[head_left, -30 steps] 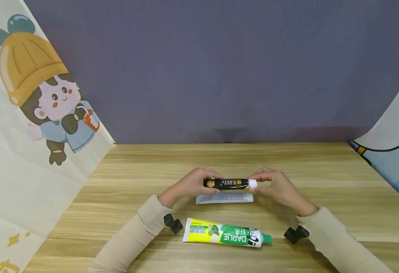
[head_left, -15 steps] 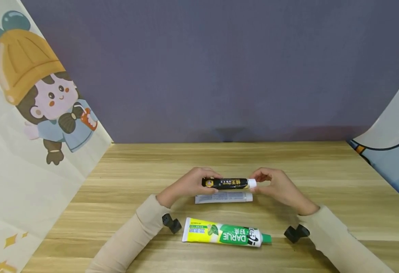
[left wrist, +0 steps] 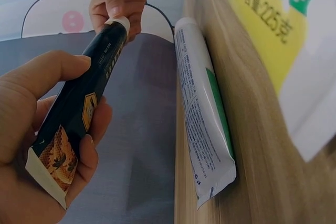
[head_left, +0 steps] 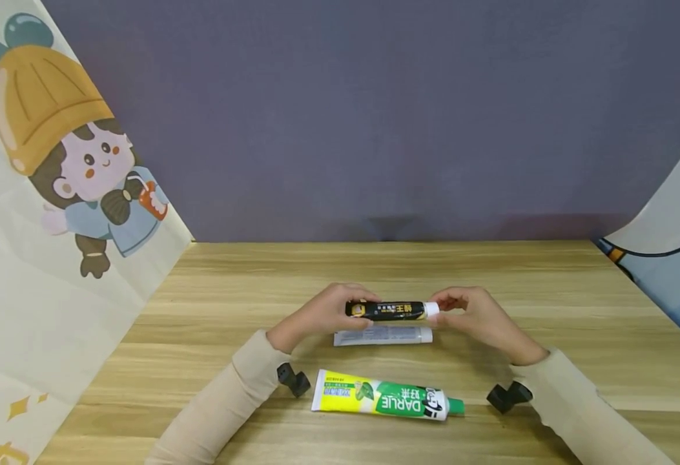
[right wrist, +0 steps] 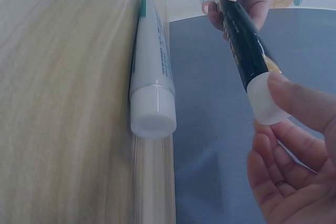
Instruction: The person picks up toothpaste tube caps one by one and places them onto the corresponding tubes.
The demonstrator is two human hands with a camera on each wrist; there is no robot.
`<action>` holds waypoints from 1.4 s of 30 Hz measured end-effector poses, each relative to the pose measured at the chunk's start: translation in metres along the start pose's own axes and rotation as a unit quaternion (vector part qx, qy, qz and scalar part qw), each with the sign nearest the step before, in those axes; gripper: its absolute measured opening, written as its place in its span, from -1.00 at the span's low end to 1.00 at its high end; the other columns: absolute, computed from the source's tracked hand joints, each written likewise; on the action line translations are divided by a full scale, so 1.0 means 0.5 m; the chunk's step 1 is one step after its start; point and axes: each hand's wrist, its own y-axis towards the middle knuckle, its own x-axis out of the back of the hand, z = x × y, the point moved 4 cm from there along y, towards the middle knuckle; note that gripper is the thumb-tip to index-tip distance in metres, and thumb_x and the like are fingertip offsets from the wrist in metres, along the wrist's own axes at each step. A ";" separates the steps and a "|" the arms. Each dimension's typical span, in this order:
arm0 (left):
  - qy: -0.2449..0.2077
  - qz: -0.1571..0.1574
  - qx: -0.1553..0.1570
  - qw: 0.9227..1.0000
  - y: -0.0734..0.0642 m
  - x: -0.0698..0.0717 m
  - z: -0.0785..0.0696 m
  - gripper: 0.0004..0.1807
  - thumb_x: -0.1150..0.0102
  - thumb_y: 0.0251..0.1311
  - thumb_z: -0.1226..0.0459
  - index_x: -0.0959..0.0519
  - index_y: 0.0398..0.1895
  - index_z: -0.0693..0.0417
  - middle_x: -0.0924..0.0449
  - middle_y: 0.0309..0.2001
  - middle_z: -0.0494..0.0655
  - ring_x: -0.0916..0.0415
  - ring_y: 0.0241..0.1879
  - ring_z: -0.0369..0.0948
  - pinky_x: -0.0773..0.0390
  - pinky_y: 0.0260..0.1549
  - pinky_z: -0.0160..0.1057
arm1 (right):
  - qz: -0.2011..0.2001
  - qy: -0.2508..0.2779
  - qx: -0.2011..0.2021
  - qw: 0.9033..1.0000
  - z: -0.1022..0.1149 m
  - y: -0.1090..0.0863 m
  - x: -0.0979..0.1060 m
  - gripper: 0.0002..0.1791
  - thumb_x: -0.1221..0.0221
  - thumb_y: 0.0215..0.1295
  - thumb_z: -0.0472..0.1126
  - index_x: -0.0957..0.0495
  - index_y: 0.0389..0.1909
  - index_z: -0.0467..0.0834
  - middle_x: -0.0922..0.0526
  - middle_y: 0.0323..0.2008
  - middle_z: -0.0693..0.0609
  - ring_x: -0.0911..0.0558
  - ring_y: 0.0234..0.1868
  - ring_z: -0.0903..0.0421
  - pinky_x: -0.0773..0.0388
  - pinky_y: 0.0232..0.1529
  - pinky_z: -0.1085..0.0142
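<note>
My left hand point(head_left: 323, 315) grips a black toothpaste tube point(head_left: 392, 311) by its flat crimped end, thumb on one side and fingers curled under the other. The tube lies level above the table, its white cap point(head_left: 431, 309) pointing right. At that cap my right hand point(head_left: 482, 321) pinches with the thumb and fingertips; in the right wrist view the thumb presses the cap's side point(right wrist: 262, 100) and the other fingers curl below. Just in front of the held tube, a white toothpaste tube point(head_left: 383, 336) lies on the table, cap also to the right.
A larger yellow and green Darlie toothpaste tube point(head_left: 383, 397) lies nearer the front, between the forearms, its green cap to the right. The wooden table point(head_left: 247, 278) ends at a grey-purple panel point(head_left: 374, 129) behind. Cartoon-printed cloth point(head_left: 2, 258) hangs at the left side.
My right fingertips have shifted very slightly rightward at the cap. The left hand keeps its grip on the black tube, and the two tubes on the table lie as before.
</note>
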 end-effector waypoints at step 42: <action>0.011 -0.003 -0.028 1.000 0.001 0.002 -0.005 -0.54 -0.29 0.13 0.25 -0.53 0.14 0.07 -0.54 0.10 -0.06 -0.45 0.10 -0.18 -0.45 0.07 -0.24 | 0.066 0.058 -0.050 0.995 -0.007 -0.004 -0.002 -0.65 -0.08 0.38 -0.08 -0.63 -0.16 -0.31 -0.63 -0.31 -0.09 -0.55 -0.30 0.08 -0.53 -0.24 0.12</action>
